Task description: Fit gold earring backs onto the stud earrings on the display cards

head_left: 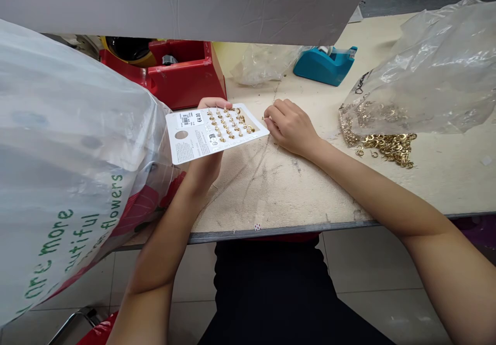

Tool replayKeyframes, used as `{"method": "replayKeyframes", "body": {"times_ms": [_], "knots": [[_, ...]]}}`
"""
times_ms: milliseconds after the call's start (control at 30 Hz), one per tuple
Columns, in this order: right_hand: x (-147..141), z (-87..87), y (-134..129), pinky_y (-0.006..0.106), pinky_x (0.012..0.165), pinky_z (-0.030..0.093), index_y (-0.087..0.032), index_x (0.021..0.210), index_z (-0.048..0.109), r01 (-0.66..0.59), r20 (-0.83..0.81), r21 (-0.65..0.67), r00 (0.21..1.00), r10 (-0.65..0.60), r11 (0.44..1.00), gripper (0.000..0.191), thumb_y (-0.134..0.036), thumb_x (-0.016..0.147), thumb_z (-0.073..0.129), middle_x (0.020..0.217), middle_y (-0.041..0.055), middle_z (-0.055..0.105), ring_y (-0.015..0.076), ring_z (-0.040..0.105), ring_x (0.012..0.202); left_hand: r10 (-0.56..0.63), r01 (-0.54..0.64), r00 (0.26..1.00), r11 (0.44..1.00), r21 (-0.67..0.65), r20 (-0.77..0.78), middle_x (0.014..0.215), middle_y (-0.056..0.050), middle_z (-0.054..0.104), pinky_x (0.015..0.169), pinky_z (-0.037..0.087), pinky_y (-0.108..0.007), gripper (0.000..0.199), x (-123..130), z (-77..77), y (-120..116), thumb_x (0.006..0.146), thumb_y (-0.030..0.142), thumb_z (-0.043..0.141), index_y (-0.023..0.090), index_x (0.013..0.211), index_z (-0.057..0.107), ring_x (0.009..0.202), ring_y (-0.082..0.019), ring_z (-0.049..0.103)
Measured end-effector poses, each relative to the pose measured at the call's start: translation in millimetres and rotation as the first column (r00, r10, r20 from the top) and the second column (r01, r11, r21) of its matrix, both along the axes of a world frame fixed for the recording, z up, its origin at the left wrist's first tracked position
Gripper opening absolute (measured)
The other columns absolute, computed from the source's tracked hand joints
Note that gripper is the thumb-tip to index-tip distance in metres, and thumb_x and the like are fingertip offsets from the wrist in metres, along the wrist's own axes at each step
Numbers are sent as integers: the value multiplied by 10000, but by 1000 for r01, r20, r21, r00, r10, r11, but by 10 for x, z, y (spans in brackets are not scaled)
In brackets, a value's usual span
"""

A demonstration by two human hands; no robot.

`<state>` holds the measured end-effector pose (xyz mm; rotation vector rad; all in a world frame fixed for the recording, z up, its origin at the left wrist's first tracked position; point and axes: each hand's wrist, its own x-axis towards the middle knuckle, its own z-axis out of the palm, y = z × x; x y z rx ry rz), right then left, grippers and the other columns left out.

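Over the worktop [279,195], the left hand [205,172] had its grip closed around a white card [189,149] set with rows of gold earrings [230,124]. The right hand [293,128] was curled just beside the card's right edge; whether its grip held anything could not be told. To the right, loose gold hoops [399,149] spilled from a clear bag [430,81]. Farther off stood red [189,79] and teal tape dispensers [321,66].

The bare left forearm [170,236] extended forward to a left hand [207,172] partly hidden from view, locked in a grip, while the right forearm [356,174] slanted inward to a right hand [293,128] held knuckles up, fingers bent close together.
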<state>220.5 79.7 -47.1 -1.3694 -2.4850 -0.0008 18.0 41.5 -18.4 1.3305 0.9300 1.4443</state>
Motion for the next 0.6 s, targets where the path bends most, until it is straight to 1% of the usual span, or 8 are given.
{"method": "replayKeyframes", "body": {"times_ms": [133,233,300,367,433,500,567,600], "knots": [[73,-94,9,389,820,516,-110,1223,569,-9,-231,72,973,25,997,379,-93,973,284,1057,133,673,240,621,962,-26,26,999,1000,-2,35,903,-43,511,606,428,-247,248,2,-6,12,785,444,756,279,946,663,687,-123,403],[113,-140,18,313,745,545,-103,1346,486,-22,-383,106,922,61,994,521,16,906,233,1063,108,671,179,654,938,-21,21,1000,1000,-14,8,907,-42,525,616,450,-254,304,-3,-7,18,760,500,763,287,944,649,700,-133,414],[126,-145,24,284,729,558,-113,1382,449,-51,-434,145,894,110,988,582,50,868,231,1090,98,668,154,659,907,1,-1,1000,1000,-30,-11,907,-45,530,628,472,-273,349,-2,-2,19,724,532,781,294,935,637,717,-151,418],[129,-135,35,327,850,572,-143,1387,435,-71,-439,228,883,168,971,628,66,819,267,1193,100,653,172,649,1008,15,-16,1000,998,-56,-8,921,-52,538,652,486,-298,360,3,3,19,698,514,803,297,927,633,731,-167,417],[130,-125,51,420,996,534,-175,1400,415,-56,-424,288,887,180,956,643,46,802,329,1317,105,613,220,596,1182,19,-19,1000,997,-70,6,946,-58,543,669,480,-309,330,9,7,21,708,481,801,292,922,634,736,-170,417],[142,-114,64,489,1079,477,-184,1387,440,-25,-417,283,897,146,959,546,-22,867,385,1285,109,639,250,580,1222,15,-13,1000,997,-75,18,946,-59,541,670,466,-309,308,12,4,25,723,469,790,289,919,634,733,-167,420],[168,-74,63,509,1136,427,-182,1257,555,-2,-406,229,908,97,973,334,-134,972,386,1104,101,701,240,640,1097,19,-17,1000,996,-85,15,932,-56,535,664,466,-320,322,11,-2,29,714,485,791,301,922,630,734,-174,420],[185,-32,55,515,1161,402,-184,1166,603,5,-396,207,915,79,978,273,-199,1011,378,1008,92,710,234,657,1036,22,-22,1000,996,-92,4,936,-56,534,667,473,-328,327,10,-7,31,712,493,790,308,926,627,740,-179,422]]}}
